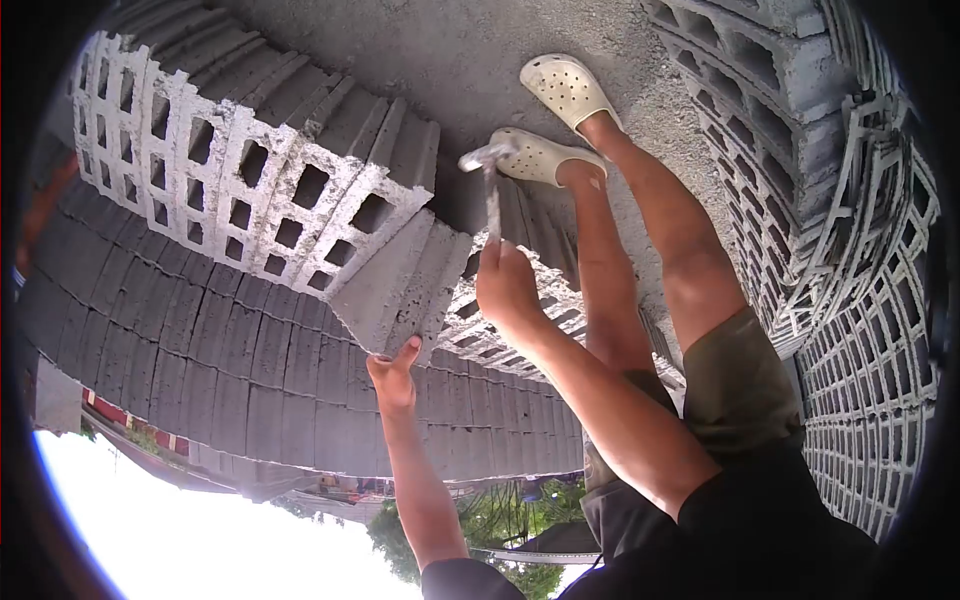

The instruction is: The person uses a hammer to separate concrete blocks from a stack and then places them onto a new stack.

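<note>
Right hand (505,280) grips one metal tool (490,190); left hand (393,375), seemingly open, touches one block (405,285).

Two bare hands are seen: the left hand (392,375) and the right hand (505,283). One metal tool (489,175) is counted, a single hooked bar. One concrete block (405,285) is found loose and tilted, apart from the stacks. Two perforated shoes (563,88) are counted, one on each foot, and two bare legs (680,240) are shown. Three stacks of hollow blocks are made out: one large stack (230,190) on one side, one tall stack (780,110) on the other, and one lower row (520,310) between them. The blocks within the stacks are too many to be counted exactly.
</note>
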`<state>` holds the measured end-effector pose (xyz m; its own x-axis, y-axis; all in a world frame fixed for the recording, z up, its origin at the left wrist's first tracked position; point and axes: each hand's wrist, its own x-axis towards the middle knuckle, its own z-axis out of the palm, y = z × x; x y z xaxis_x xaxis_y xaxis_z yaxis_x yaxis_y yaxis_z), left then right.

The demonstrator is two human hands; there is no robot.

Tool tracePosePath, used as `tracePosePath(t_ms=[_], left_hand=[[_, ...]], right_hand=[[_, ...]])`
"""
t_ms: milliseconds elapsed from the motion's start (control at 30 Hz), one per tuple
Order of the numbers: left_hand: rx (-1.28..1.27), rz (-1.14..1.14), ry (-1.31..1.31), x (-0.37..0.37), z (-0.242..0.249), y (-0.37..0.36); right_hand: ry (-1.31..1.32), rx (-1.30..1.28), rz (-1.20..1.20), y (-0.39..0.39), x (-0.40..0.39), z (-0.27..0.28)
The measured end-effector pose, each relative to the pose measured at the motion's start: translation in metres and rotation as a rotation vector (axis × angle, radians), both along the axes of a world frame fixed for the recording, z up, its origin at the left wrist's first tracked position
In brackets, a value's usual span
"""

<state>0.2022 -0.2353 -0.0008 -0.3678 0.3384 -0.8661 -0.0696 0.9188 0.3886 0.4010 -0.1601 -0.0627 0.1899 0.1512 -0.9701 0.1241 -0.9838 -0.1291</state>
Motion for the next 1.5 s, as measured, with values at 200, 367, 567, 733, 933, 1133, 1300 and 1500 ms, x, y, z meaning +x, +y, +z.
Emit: tracePosePath(t_ms=[200, 367, 567, 733, 933, 1133, 1300, 1500], left_hand=[[-0.079, 0.031, -0.047, -0.007, 0.012, -0.002], [-0.006, 0.017, -0.039, -0.004, 0.007, 0.002], [0.013, -0.003, -0.012, -0.006, 0.017, -0.005], [-0.130, -0.032, -0.025, -0.031, 0.009, -0.020], [0.068, 0.037, -0.026, -0.011, 0.006, -0.007], [-0.005, 0.038, -0.050, -0.029, -0.002, -0.015], [-0.040, 0.054, -0.014, -0.008, 0.002, 0.000], [-0.185, -0.076, 0.349, 0.036, -0.091, 0.013]], right_hand=[[0.045, 0.062, -0.024, 0.024, 0.072, 0.015], [-0.352, 0.363, -0.502, 0.098, 0.136, 0.002], [0.267, -0.359, -0.235, -0.026, -0.022, 0.033], [-0.015, 0.182, -0.030, 0.037, 0.098, 0.024], [-0.337, 0.487, -0.644, 0.033, 0.052, -0.002], [0.199, -0.109, -0.109, -0.044, 0.022, 0.046], [-0.155, 0.238, -0.128, 0.044, 0.111, 0.019], [-0.111, 0.141, -0.107, 0.027, 0.112, 0.029]])
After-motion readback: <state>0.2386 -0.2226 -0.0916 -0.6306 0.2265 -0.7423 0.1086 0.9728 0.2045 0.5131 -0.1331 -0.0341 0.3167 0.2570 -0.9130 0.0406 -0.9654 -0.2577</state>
